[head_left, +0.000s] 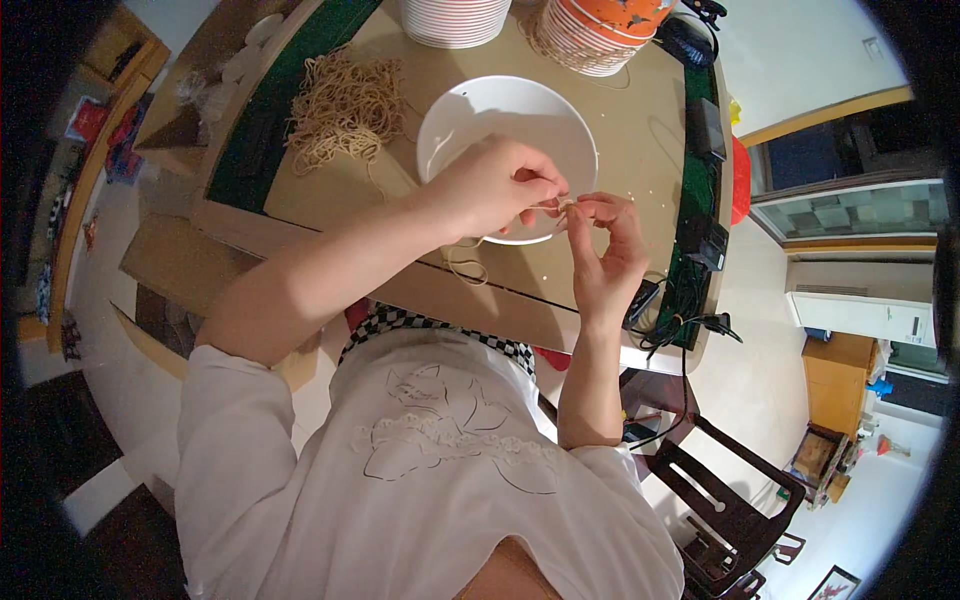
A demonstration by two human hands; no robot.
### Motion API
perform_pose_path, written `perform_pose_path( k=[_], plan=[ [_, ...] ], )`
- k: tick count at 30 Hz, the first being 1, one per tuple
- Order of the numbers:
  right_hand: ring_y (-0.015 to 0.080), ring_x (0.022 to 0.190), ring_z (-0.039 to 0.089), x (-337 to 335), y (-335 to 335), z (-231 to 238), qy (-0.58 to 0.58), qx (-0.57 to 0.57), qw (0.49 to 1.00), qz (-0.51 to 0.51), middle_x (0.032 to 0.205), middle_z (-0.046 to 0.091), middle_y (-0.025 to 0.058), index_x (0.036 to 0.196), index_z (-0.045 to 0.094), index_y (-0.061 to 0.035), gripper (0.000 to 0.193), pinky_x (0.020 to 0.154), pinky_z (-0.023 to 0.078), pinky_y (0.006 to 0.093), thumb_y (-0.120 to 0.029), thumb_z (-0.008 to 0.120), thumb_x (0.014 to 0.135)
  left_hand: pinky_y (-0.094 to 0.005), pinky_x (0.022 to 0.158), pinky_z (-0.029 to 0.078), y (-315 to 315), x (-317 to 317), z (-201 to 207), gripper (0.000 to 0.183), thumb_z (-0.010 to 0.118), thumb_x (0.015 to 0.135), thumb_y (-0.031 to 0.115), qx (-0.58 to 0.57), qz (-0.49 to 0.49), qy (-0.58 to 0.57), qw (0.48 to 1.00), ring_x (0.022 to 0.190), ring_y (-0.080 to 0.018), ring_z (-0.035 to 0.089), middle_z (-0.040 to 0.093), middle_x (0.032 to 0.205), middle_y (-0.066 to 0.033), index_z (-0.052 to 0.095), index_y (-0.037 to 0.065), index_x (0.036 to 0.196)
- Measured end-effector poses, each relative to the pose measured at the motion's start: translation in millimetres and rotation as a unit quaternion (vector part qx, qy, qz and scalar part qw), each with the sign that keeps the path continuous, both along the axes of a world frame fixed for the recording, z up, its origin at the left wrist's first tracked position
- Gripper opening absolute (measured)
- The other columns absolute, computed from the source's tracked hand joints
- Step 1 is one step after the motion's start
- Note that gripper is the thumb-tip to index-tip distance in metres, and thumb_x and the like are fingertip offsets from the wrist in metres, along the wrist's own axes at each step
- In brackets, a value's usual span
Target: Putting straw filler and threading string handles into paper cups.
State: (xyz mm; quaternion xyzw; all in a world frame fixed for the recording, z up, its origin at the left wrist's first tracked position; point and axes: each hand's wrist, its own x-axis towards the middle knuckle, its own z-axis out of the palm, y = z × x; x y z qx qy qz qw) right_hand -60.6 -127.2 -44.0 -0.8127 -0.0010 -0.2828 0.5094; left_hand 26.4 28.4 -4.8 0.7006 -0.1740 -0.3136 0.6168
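Note:
Over the near right rim of a white bowl (pixel 460 110), my two hands meet with fingertips almost touching. My left hand (pixel 500 180) is closed in a pinch on a thin beige cord (pixel 466 266), which hangs in loose loops below it at the table's near edge. The thumb and index finger of my right hand (pixel 608 245) press together on the same cord, close to the left fingertips. Whether a small piece is pinched there too is hard to make out. A tangled heap of beige cord (pixel 345 108) lies left of the bowl.
Beyond the bowl stand a stack of white paper cups or tubs (pixel 456 20) and an orange-patterned stack (pixel 600 35) with cord around it. Tiny white bits dot the brown table board (pixel 640 130). Black adapters (pixel 703 240) and cables line the right edge. A dark chair (pixel 730 490) stands lower right.

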Motion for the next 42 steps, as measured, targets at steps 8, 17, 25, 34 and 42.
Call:
perform_pose_path(
  k=[8,17,25,34,42],
  plan=[
    [0.0168,0.085,0.059,2.0,5.0,2.5,-0.010,0.005,1.000,0.000,0.092,0.064,0.0078,0.087,0.064,-0.0031,0.012,0.077,0.047,0.0285,0.002,0.070,0.078,-0.0303,0.064,0.053,-1.8,-7.1,-8.2,0.011,0.063,0.084,0.008,-0.007,0.019,-0.248,0.968,0.072,-0.0189,0.068,0.069,0.077,-0.0117,0.067,-0.002,0.085],
    [0.0092,0.067,0.055,0.7,10.4,11.4,0.050,-0.019,0.999,0.004,0.079,0.065,0.0036,0.093,0.062,-0.0017,0.014,0.063,0.046,0.0235,0.000,0.069,0.081,-0.0236,0.063,0.047,-2.2,-9.5,-11.1,0.009,0.063,0.088,0.010,-0.025,0.049,-0.224,0.973,0.071,-0.0071,0.057,0.064,0.078,-0.0013,0.063,0.001,0.089],
    [0.0067,0.061,0.051,3.6,13.9,6.7,0.056,-0.022,0.997,-0.038,0.072,0.063,0.0036,0.090,0.066,-0.0008,0.007,0.056,0.043,0.0225,-0.004,0.069,0.084,-0.0262,0.062,0.048,-4.7,-10.2,-13.0,0.009,0.063,0.086,0.009,-0.023,0.058,-0.226,0.972,0.070,-0.0108,0.059,0.065,0.077,-0.0052,0.062,-0.001,0.086],
    [0.0069,0.059,0.050,3.2,16.3,1.9,0.039,-0.029,0.998,-0.047,0.069,0.058,0.0036,0.089,0.066,0.0008,0.007,0.054,0.041,0.0226,-0.004,0.069,0.086,-0.0346,0.062,0.050,-7.3,-11.3,-11.3,0.006,0.059,0.084,0.004,-0.023,0.097,-0.302,0.948,0.066,-0.0259,0.064,0.065,0.074,-0.0136,0.057,-0.001,0.084],
    [0.0084,0.059,0.050,1.2,15.5,2.6,0.025,-0.059,0.997,-0.041,0.072,0.059,0.0059,0.088,0.065,0.0003,0.004,0.055,0.042,0.0233,-0.003,0.067,0.086,-0.0366,0.062,0.049,-5.9,-11.9,-13.3,0.010,0.062,0.084,0.006,-0.027,0.115,-0.311,0.943,0.068,-0.0299,0.064,0.065,0.079,-0.0148,0.058,0.000,0.091]
  ],
)
